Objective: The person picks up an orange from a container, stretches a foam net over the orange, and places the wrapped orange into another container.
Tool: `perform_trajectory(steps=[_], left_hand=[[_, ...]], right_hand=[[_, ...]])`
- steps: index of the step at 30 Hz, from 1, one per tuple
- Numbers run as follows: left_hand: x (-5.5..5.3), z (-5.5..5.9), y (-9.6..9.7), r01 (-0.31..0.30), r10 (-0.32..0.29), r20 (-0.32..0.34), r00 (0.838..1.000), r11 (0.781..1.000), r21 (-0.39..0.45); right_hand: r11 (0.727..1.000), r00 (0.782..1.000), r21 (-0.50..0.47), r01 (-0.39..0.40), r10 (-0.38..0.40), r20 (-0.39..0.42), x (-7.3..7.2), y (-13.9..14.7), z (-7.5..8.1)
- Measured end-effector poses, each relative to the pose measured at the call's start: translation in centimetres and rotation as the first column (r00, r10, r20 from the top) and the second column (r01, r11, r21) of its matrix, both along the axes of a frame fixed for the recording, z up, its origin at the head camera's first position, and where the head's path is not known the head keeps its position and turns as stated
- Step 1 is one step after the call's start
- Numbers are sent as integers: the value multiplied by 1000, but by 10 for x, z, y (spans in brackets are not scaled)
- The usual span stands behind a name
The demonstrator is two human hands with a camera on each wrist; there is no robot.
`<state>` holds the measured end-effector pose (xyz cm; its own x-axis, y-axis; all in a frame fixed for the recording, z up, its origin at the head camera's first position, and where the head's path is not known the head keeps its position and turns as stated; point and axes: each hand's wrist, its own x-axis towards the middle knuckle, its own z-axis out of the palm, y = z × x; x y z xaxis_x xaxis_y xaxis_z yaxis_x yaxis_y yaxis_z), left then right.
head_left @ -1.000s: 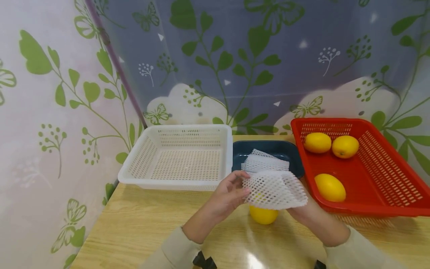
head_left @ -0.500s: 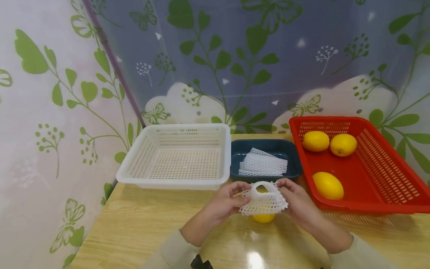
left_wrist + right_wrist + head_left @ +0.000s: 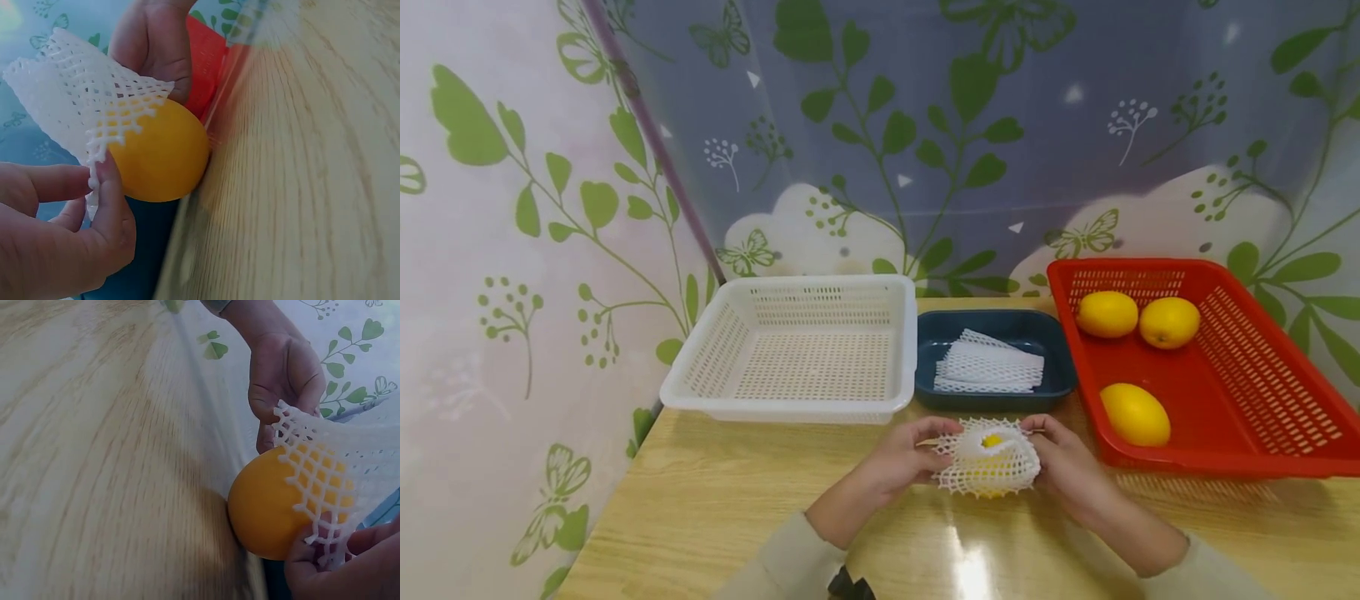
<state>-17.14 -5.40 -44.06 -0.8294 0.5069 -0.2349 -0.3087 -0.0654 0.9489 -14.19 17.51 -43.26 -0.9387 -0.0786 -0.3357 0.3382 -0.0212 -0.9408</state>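
Note:
A white foam fruit net [image 3: 1021, 468] is stretched between my two hands, over the upper part of a yellow, lemon-like fruit [image 3: 167, 156] standing on the table. My left hand [image 3: 891, 458] pinches one side of the net's lower edge between thumb and fingers. Opposite it, my right hand [image 3: 1067, 468] pinches the other side; in the right wrist view its thumb and fingers hold the mesh edge. The fruit's lower part is bare in both wrist views. Through the net's top opening a bit of yellow shows in the head view.
Behind the hands, a dark blue tray [image 3: 928, 392] holds a stack of flat foam nets [image 3: 988, 367]. A white basket [image 3: 812, 407] stands to its left. On the right, a red basket [image 3: 1225, 400] holds three yellow fruits [image 3: 1135, 415]. The wooden table [image 3: 700, 500] extends in front.
Both hands have spread the net's opening and lowered it onto the fruit. The right hand, partly behind the net a second ago, now holds its right edge.

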Motion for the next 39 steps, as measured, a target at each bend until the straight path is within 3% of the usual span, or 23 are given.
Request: perform_trajectory(steps=[12, 16, 21, 25, 31, 39], left_hand=[[-5, -9, 4, -28, 21, -68, 997, 995, -97], [-3, -9, 5, -37, 31, -55, 998, 993, -110], [-2, -6, 4, 27, -28, -5, 1000, 994, -106], [-1, -5, 3, 85, -86, -7, 996, 992, -96], [2, -6, 4, 90, -90, 1, 996, 991, -96], [2, -5, 5, 86, -88, -14, 996, 993, -77]], right_hand=[[998, 998, 60, -33, 35, -44, -1, 3, -8], [995, 996, 67, -68, 72, -50, 1, 3, -8], [994, 996, 70, -86, 89, -33, 0, 3, -8], [992, 994, 66, -111, 112, -6, 1, 3, -8], [990, 989, 1, -142, 142, 42, 1, 3, -8], [968, 970, -67, -241, 242, 7, 1, 3, -7]])
